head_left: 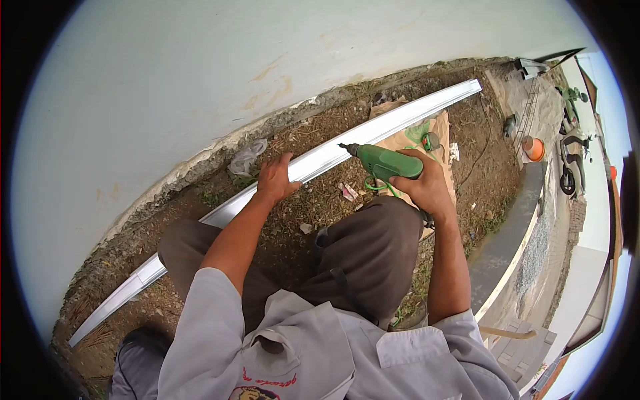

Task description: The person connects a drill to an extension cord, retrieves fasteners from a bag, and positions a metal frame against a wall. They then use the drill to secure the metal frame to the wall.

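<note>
A long, shiny metal profile (393,121) runs diagonally from the lower left to the upper right, across the ground in front of my knees. My left hand (275,179) is closed round its near edge, left of the drill. My right hand (427,187) grips the green power drill (387,162) by its handle. The drill's tip points left and lies over the profile's near edge; whether it touches the metal I cannot tell.
A pale wall (173,80) rises beyond the profile. Brown paper (443,133) with a green item lies right of the drill. A plastic bag (247,158) is by the wall. Farther right are an orange bucket (533,148), a concrete edge (510,233) and a motorbike (571,160).
</note>
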`<act>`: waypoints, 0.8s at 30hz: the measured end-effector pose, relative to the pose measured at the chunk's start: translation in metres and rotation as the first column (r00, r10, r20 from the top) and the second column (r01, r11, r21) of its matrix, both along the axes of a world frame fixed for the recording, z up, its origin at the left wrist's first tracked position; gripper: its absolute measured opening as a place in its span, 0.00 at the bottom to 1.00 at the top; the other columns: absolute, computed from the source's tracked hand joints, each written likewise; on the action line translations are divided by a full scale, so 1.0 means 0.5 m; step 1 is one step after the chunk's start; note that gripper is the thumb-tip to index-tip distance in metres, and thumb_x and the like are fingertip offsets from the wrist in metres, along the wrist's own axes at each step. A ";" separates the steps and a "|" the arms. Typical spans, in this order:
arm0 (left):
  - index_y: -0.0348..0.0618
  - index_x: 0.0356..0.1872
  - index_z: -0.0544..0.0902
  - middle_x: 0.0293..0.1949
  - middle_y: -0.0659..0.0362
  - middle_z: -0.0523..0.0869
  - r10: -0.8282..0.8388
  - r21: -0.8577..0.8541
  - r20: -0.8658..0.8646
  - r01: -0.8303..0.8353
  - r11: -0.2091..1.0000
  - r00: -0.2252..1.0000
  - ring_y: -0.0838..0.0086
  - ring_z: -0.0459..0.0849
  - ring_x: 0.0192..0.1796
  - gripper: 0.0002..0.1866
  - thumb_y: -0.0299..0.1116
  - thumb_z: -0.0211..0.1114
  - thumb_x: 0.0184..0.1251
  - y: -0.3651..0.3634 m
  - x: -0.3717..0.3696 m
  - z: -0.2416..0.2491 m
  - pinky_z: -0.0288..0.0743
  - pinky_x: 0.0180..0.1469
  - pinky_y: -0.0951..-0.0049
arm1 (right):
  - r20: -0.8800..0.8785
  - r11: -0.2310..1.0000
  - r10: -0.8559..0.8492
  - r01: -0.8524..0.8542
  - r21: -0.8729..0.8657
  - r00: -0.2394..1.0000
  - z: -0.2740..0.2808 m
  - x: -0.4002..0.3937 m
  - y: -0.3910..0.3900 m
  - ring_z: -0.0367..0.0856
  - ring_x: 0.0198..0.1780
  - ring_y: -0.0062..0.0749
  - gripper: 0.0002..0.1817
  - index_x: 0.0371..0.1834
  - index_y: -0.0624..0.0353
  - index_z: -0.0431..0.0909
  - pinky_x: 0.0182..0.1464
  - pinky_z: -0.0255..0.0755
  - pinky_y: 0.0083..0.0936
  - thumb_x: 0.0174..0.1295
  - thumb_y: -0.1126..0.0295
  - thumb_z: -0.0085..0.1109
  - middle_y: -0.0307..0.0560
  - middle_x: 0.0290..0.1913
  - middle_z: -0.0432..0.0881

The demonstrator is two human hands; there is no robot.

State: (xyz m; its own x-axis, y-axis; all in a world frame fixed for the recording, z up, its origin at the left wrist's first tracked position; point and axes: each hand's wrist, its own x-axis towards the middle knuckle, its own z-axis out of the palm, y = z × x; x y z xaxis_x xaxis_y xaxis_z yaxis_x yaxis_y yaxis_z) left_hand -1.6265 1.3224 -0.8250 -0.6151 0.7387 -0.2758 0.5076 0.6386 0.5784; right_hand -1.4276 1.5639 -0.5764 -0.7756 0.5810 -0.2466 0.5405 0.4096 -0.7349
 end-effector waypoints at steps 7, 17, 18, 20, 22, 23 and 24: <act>0.43 0.77 0.65 0.74 0.44 0.72 -0.127 -0.491 0.034 0.128 0.862 0.991 0.47 0.73 0.75 0.55 0.44 0.87 0.48 -0.157 0.018 0.065 0.62 0.80 0.44 | 0.029 0.996 0.057 -0.059 0.072 0.998 -0.036 -0.001 0.021 0.92 0.49 0.43 0.31 0.58 0.66 0.84 0.55 0.82 0.35 0.47 0.71 0.78 0.58 0.46 0.92; 0.43 0.73 0.67 0.69 0.48 0.75 0.002 -0.415 -0.024 -0.012 0.910 1.000 0.51 0.74 0.73 0.49 0.39 0.85 0.48 -0.149 0.008 -0.003 0.69 0.73 0.45 | 0.124 0.985 0.120 -0.134 0.110 0.985 -0.056 -0.041 0.012 0.93 0.48 0.46 0.29 0.56 0.64 0.86 0.55 0.83 0.36 0.47 0.67 0.76 0.58 0.45 0.92; 0.44 0.73 0.67 0.70 0.48 0.74 0.012 -0.409 -0.028 -0.022 0.912 1.000 0.51 0.72 0.74 0.49 0.39 0.85 0.49 -0.150 0.011 -0.005 0.68 0.74 0.45 | 0.142 0.981 0.128 -0.147 0.128 0.982 -0.057 -0.048 0.014 0.93 0.48 0.46 0.30 0.56 0.64 0.86 0.55 0.83 0.36 0.47 0.66 0.76 0.59 0.45 0.92; 0.45 0.74 0.67 0.71 0.49 0.72 0.024 -0.395 -0.049 -0.041 0.918 0.999 0.52 0.71 0.75 0.49 0.40 0.85 0.50 -0.158 0.014 -0.011 0.66 0.74 0.45 | 0.178 0.972 0.149 -0.177 0.155 0.973 -0.062 -0.062 0.017 0.93 0.48 0.47 0.31 0.57 0.64 0.86 0.55 0.83 0.36 0.46 0.65 0.75 0.60 0.45 0.92; 0.46 0.74 0.66 0.70 0.49 0.71 0.023 -0.382 -0.083 -0.053 0.923 0.996 0.52 0.70 0.74 0.50 0.41 0.86 0.51 -0.163 0.021 0.002 0.64 0.73 0.45 | 0.160 0.974 0.173 -0.194 0.120 0.972 -0.069 -0.072 0.019 0.93 0.48 0.47 0.31 0.57 0.65 0.86 0.55 0.83 0.36 0.46 0.65 0.75 0.60 0.45 0.92; 0.46 0.74 0.67 0.69 0.49 0.71 0.014 -0.382 -0.115 -0.057 0.922 0.993 0.52 0.70 0.73 0.50 0.41 0.86 0.51 -0.166 0.027 0.005 0.64 0.73 0.45 | 0.150 0.974 0.185 -0.201 0.103 0.971 -0.073 -0.076 0.019 0.93 0.48 0.47 0.31 0.57 0.65 0.86 0.55 0.83 0.36 0.47 0.65 0.75 0.60 0.45 0.92; 0.46 0.74 0.67 0.67 0.49 0.71 0.005 -0.381 -0.147 -0.061 0.923 0.989 0.52 0.70 0.73 0.50 0.42 0.86 0.51 -0.166 0.031 0.007 0.64 0.72 0.45 | 0.159 0.973 0.188 -0.206 0.102 0.969 -0.074 -0.082 0.018 0.93 0.48 0.47 0.31 0.57 0.65 0.86 0.54 0.83 0.36 0.47 0.64 0.75 0.60 0.45 0.92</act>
State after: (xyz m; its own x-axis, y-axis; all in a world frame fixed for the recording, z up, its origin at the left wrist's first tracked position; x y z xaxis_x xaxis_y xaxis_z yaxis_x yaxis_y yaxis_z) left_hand -1.6109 1.2395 -0.8216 -0.6904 0.5722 -0.4426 0.5406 0.8147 0.2100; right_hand -1.4683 1.5726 -0.6136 -0.8378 0.4521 -0.3062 0.5393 0.5972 -0.5937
